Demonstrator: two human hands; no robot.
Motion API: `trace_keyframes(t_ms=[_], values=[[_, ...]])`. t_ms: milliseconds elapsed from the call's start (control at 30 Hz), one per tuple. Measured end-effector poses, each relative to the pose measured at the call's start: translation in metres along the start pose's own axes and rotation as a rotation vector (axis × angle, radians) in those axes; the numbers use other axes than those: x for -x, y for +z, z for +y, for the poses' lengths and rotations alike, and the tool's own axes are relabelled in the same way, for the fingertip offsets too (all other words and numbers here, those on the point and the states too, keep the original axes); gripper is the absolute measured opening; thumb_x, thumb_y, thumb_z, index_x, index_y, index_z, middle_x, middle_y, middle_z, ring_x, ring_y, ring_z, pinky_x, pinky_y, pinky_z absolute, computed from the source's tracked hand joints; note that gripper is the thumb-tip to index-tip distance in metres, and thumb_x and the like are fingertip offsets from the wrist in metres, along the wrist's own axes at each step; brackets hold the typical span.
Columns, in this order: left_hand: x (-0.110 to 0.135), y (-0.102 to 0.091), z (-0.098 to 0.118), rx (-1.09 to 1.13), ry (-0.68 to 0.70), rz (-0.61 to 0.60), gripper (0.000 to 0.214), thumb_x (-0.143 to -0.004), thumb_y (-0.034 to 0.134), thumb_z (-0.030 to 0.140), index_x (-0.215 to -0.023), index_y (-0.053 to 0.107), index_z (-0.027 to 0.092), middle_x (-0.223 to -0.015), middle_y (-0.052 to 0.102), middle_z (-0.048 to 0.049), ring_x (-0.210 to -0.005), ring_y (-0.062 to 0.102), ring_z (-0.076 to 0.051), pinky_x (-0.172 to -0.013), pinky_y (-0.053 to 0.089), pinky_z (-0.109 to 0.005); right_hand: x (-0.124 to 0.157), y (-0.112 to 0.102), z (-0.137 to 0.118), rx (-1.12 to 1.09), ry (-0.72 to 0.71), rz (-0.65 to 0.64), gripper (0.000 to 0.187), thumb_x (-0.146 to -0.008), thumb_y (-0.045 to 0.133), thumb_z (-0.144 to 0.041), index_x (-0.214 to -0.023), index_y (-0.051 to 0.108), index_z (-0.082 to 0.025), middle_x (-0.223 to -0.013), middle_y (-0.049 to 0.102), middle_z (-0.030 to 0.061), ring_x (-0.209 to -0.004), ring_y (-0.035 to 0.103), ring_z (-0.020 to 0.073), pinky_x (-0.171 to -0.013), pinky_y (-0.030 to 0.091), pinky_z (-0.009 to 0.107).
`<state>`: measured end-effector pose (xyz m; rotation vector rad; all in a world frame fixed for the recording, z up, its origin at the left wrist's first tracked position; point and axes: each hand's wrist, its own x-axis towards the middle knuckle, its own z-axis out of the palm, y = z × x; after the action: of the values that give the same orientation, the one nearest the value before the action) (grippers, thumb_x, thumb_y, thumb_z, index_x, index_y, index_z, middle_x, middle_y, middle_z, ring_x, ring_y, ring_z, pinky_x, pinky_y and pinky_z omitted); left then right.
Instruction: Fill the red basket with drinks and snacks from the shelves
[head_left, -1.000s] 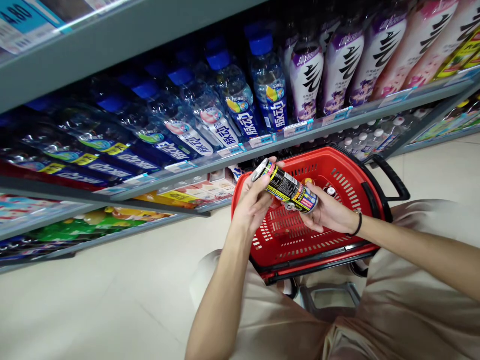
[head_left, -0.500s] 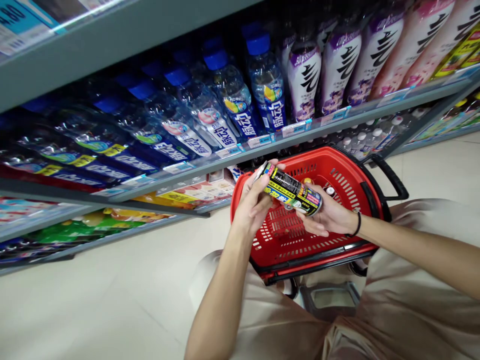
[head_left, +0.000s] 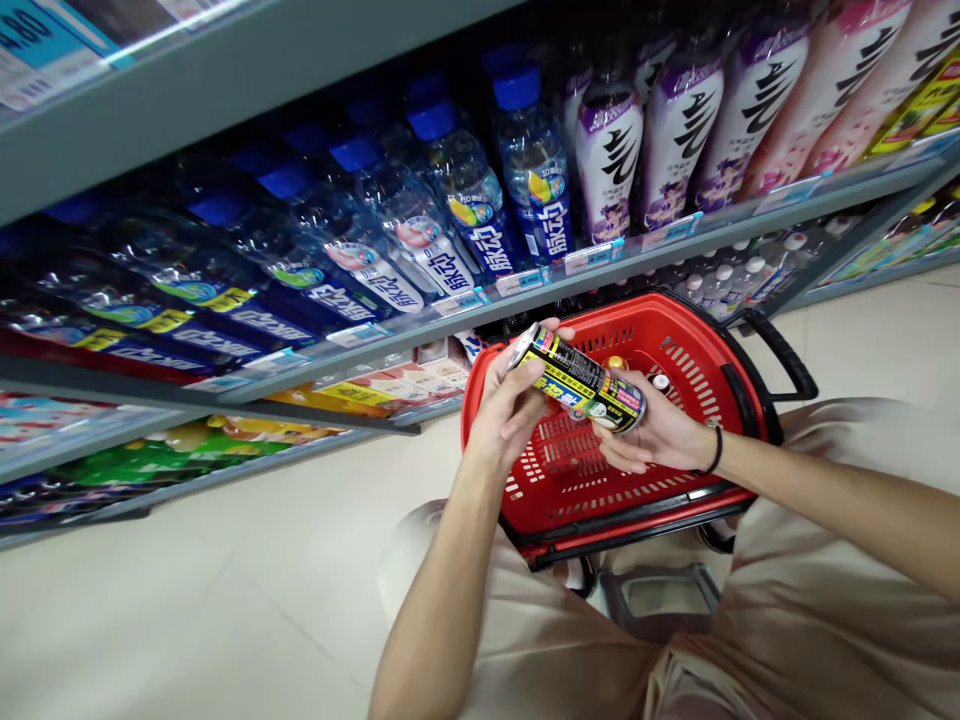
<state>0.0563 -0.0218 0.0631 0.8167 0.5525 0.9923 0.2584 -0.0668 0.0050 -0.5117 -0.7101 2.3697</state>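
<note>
A slim black can (head_left: 581,380) with yellow and coloured print lies on its side between both hands, above a red shopping basket (head_left: 697,350). My left hand (head_left: 506,405) pinches the can's silver top end with curled fingers. My right hand (head_left: 656,430) cups the can's bottom end from below; a dark band circles that wrist. Inside the basket a couple of small items show behind the can, too hidden to name.
Blue-capped water bottles (head_left: 465,190) and purple and pink drink bottles (head_left: 679,120) fill the grey shelf (head_left: 525,285). Lower shelves at the left hold more packaged drinks. The basket's black handle (head_left: 780,355) hangs to the right. Beige tile floor (head_left: 225,600) lies below, my knees at the bottom.
The can has been rolled slightly in my hands, so a different part of its label faces up. The hands and basket have stayed in place.
</note>
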Motion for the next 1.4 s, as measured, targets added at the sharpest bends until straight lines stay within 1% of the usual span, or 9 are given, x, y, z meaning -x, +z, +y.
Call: trace_keyframes(t_ms=[233,333,433,667,767,833,933,1200,1400], values=[[0.008,0.019,-0.002,-0.246,0.141,0.07,0.042,-0.082,0.086,0.024,-0.123,0.077,0.023,-0.138,0.071,-0.012,-0.036,0.041,0.006,-0.028,0.024,-0.012,-0.008,-0.003,0.0,0.103,0.055,0.345,0.068,-0.107,0.021,-0.065,-0.088,0.063,-0.016,-0.053,0.06,0.0043,-0.044,0.054,0.0143,-0.044,0.041,0.022],[0.013,0.028,-0.007,-0.499,0.28,0.049,0.048,-0.075,0.089,0.013,-0.12,0.077,0.023,-0.124,0.077,-0.0078,-0.076,0.074,-0.012,-0.06,0.058,-0.017,-0.01,-0.002,-0.002,0.14,-0.042,0.466,0.054,-0.106,0.036,-0.063,-0.091,0.061,-0.017,-0.06,0.063,0.0031,-0.048,0.055,0.014,-0.044,0.04,0.021],[0.015,0.032,-0.013,-0.749,0.398,-0.081,0.056,-0.072,0.087,0.005,-0.124,0.075,0.022,-0.123,0.077,-0.0066,-0.116,0.073,-0.023,-0.103,0.059,-0.034,-0.011,0.002,-0.004,0.147,-0.141,0.588,0.038,-0.099,0.056,-0.055,-0.089,0.061,-0.019,-0.065,0.063,-0.0004,-0.052,0.055,0.0132,-0.049,0.044,0.022],[0.014,0.03,-0.022,-1.048,0.504,-0.239,0.057,-0.072,0.088,0.007,-0.126,0.073,0.019,-0.125,0.078,-0.008,-0.117,0.073,-0.024,-0.108,0.058,-0.04,-0.013,0.008,-0.004,0.05,-0.167,0.718,0.026,-0.101,0.048,-0.033,-0.089,0.067,-0.02,-0.088,0.075,0.0029,-0.073,0.067,0.0147,-0.065,0.052,0.023],[0.014,0.029,-0.022,-0.95,0.469,-0.12,0.056,-0.072,0.091,0.012,-0.125,0.073,0.021,-0.123,0.078,-0.0069,-0.105,0.077,-0.022,-0.097,0.063,-0.035,-0.012,0.007,-0.003,0.075,-0.216,0.757,0.027,-0.099,0.051,-0.036,-0.093,0.07,-0.019,-0.086,0.074,0.0037,-0.072,0.066,0.0161,-0.058,0.052,0.023],[0.012,0.027,-0.019,-0.783,0.42,0.028,0.049,-0.08,0.089,0.022,-0.126,0.073,0.024,-0.128,0.076,-0.0071,-0.07,0.075,-0.012,-0.063,0.062,-0.023,-0.01,0.009,-0.004,0.106,-0.299,0.728,0.03,-0.099,0.052,-0.039,-0.107,0.073,-0.018,-0.097,0.076,0.0055,-0.08,0.069,0.0183,-0.059,0.055,0.026],[0.005,0.02,-0.014,-0.491,0.376,0.246,0.037,-0.092,0.079,0.04,-0.125,0.071,0.027,-0.136,0.072,-0.0082,-0.034,0.045,0.002,-0.03,0.032,-0.017,-0.004,0.014,-0.011,0.163,-0.42,0.614,0.045,-0.097,0.061,-0.041,-0.135,0.067,-0.019,-0.112,0.076,0.0073,-0.09,0.071,0.02,-0.069,0.063,0.033],[-0.015,0.012,-0.018,-0.051,0.083,0.444,0.043,-0.091,0.072,0.059,-0.086,0.062,0.018,-0.061,0.065,0.0036,-0.034,0.041,-0.003,-0.034,0.028,-0.015,0.01,0.016,-0.015,0.631,-0.805,0.546,0.065,-0.089,0.083,-0.033,-0.149,0.057,-0.027,-0.113,0.069,0.0059,-0.082,0.068,0.0142,-0.068,0.064,0.027],[-0.019,0.025,-0.049,0.023,-0.131,0.472,0.039,-0.094,0.066,0.056,-0.093,0.066,0.016,-0.077,0.074,-0.0017,-0.058,0.065,-0.012,-0.049,0.045,-0.02,0.024,0.024,-0.022,0.991,-1.078,0.574,0.063,-0.081,0.089,-0.024,-0.137,0.061,-0.028,-0.129,0.059,0.0087,-0.091,0.068,0.016,-0.056,0.058,0.022]])
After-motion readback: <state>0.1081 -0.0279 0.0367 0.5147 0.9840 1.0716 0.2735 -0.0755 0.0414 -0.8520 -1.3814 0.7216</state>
